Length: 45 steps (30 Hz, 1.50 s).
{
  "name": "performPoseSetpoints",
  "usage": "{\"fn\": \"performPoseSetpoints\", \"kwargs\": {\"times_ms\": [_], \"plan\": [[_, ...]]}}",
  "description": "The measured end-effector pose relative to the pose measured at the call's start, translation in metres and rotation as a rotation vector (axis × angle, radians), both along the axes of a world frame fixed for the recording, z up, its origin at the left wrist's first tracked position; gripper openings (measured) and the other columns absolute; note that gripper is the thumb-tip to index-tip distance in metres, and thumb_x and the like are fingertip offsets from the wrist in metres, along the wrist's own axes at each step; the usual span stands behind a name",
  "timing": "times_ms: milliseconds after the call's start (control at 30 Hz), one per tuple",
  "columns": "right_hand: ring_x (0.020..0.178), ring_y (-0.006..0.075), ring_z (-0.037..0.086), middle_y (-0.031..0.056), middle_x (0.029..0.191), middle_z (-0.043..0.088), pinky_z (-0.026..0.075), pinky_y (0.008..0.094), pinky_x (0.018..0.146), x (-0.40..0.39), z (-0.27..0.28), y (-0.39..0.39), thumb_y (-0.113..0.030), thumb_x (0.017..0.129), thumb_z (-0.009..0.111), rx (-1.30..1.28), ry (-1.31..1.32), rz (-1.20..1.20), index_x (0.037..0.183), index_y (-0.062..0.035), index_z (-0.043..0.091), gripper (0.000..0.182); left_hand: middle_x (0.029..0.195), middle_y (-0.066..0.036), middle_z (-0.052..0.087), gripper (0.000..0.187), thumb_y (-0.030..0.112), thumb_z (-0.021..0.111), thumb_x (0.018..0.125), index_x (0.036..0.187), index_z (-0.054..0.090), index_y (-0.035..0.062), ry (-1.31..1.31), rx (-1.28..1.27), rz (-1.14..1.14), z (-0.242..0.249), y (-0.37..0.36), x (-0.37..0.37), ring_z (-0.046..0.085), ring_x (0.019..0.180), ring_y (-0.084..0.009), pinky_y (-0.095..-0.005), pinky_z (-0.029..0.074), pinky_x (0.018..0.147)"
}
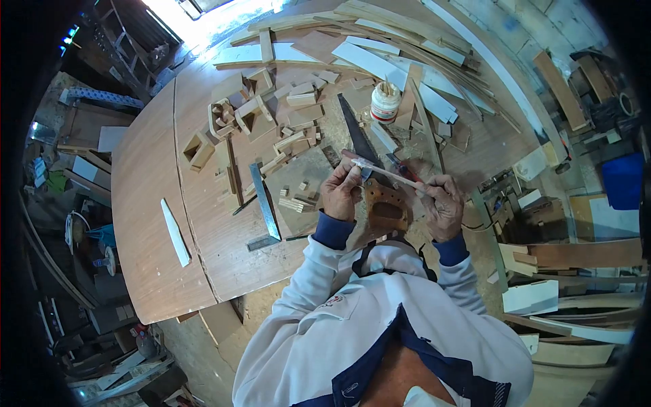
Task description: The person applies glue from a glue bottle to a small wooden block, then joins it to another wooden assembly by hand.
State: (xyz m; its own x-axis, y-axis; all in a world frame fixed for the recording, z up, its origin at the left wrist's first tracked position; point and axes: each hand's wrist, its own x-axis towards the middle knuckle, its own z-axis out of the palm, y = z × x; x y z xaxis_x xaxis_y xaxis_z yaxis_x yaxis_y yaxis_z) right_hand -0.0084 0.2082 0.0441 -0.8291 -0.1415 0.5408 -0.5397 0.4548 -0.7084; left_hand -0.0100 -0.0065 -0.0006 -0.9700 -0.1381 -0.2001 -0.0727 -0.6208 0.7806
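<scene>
A thin wooden strip [390,175] spans the space between my two hands, above the table edge. My left hand [341,193] pinches it near its left end, where a small whitish patch shows by the fingertips. At the other end, my right hand [442,205] closes thumb and fingers around the strip. Below the strip lies a handsaw, its wooden handle [386,207] between my hands and its dark blade [358,129] pointing away. Just left of my left hand, small wood blocks [298,202] rest on a flat board [291,178].
A metal try square [264,203] lies on the table [149,203], left of the board. Open wooden boxes [254,115] stand farther back. A white jar [385,103] stands behind the saw, near piled wood strips [400,47]. More boards [583,254] are stacked at right.
</scene>
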Motion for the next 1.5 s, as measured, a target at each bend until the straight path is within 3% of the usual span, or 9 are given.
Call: {"fn": "performPoseSetpoints", "kwargs": {"times_ms": [300, 533, 700, 833, 1067, 1200, 1267, 1400, 1500], "plan": [[0.076, 0.0189, 0.053, 0.0056, 0.085, 0.053, 0.044, 0.0276, 0.065, -0.006, -0.002, -0.012, 0.007, 0.075, 0.066, -0.01, 0.064, -0.001, 0.096, -0.0073, 0.068, 0.025, 0.076, 0.0, 0.059, 0.016, 0.011, 0.059, 0.09, 0.102, 0.063, 0.0024, 0.011, 0.027, 0.026, 0.011, -0.01, 0.007, 0.054, 0.067, -0.0081, -0.0222, 0.043, 0.06], [0.075, 0.0259, 0.056, 0.0104, 0.084, 0.055, 0.046, 0.0336, 0.065, -0.048, 0.007, -0.003, -0.006, 0.084, 0.058, 0.081, -0.094, -0.238, 0.099, -0.0056, 0.067, 0.018, 0.075, 0.001, 0.059, 0.017, 0.012, 0.061, 0.089, 0.103, 0.063, 0.0026, 0.071, 0.002, 0.072, 0.034, -0.015, 0.021, 0.051, 0.067, -0.0064, -0.0194, 0.04, 0.059], [0.082, 0.0301, 0.06, 0.0108, 0.087, 0.061, 0.049, 0.0393, 0.069, -0.132, 0.034, 0.014, -0.007, 0.082, 0.057, 0.328, 0.255, -0.234, 0.093, -0.0049, 0.067, 0.015, 0.074, 0.003, 0.056, 0.017, 0.014, 0.063, 0.087, 0.101, 0.064, 0.0035, 0.121, -0.16, 0.088, 0.04, -0.026, 0.034, 0.047, 0.061, -0.004, -0.0166, 0.034, 0.054], [0.083, 0.031, 0.061, 0.01, 0.088, 0.062, 0.05, 0.0404, 0.069, -0.187, 0.043, 0.008, -0.011, 0.08, 0.059, 0.532, 0.276, -0.174, 0.088, -0.0097, 0.068, 0.013, 0.078, 0.005, 0.059, 0.014, 0.01, 0.061, 0.088, 0.099, 0.064, 0.0028, 0.171, -0.23, 0.118, 0.043, -0.037, 0.046, 0.04, 0.059, -0.0013, -0.0169, 0.03, 0.053], [0.084, 0.0295, 0.064, 0.0102, 0.09, 0.062, 0.052, 0.0413, 0.071, -0.231, 0.05, -0.035, -0.011, 0.076, 0.058, 0.915, 0.248, -0.165, 0.079, -0.0139, 0.069, 0.012, 0.088, 0.0, 0.057, 0.013, 0.002, 0.065, 0.084, 0.097, 0.063, -0.0002, 0.13, -0.366, 0.267, 0.047, -0.06, 0.072, 0.053, 0.08, -0.0092, -0.0231, 0.044, 0.073], [0.089, 0.0285, 0.061, 0.0099, 0.089, 0.061, 0.05, 0.0401, 0.074, -0.245, 0.04, -0.057, -0.008, 0.076, 0.058, 1.09, 0.25, -0.143, 0.079, -0.0122, 0.068, 0.011, 0.088, -0.001, 0.056, 0.009, 0.002, 0.065, 0.083, 0.092, 0.062, -0.0001, 0.179, -0.504, 0.349, 0.048, -0.072, 0.08, 0.05, 0.076, -0.0083, -0.0218, 0.042, 0.068], [0.094, 0.0284, 0.061, 0.0097, 0.092, 0.061, 0.05, 0.0418, 0.078, -0.249, 0.032, -0.07, -0.008, 0.076, 0.058, 1.167, 0.231, -0.167, 0.078, -0.0113, 0.068, 0.01, 0.076, 0.002, 0.058, 0.016, 0.009, 0.065, 0.085, 0.099, 0.065, 0.001, 0.226, -0.578, 0.43, 0.039, -0.081, 0.083, 0.041, 0.059, -0.0035, -0.0177, 0.031, 0.052], [0.106, 0.0303, 0.056, 0.0109, 0.107, 0.058, 0.048, 0.0432, 0.082, -0.255, 0.014, -0.079, -0.013, 0.081, 0.055, 1.2, 0.085, -0.038, 0.095, -0.0129, 0.065, 0.017, 0.08, -0.002, 0.064, 0.02, 0.007, 0.066, 0.084, 0.103, 0.065, 0.0001, 0.129, -0.635, 0.457, 0.036, -0.102, 0.094, 0.049, 0.063, -0.0045, -0.0171, 0.035, 0.054], [0.108, 0.0303, 0.052, 0.0095, 0.113, 0.053, 0.047, 0.0456, 0.082, -0.228, 0.025, -0.082, -0.015, 0.076, 0.063, 1.067, 0.265, -0.103, 0.109, -0.0164, 0.059, 0.033, 0.081, -0.002, 0.065, 0.02, 0.007, 0.065, 0.084, 0.103, 0.065, -0.0008, 0.106, -0.678, 0.477, 0.027, -0.115, 0.097, 0.051, 0.065, -0.0048, -0.0179, 0.037, 0.056]]}}
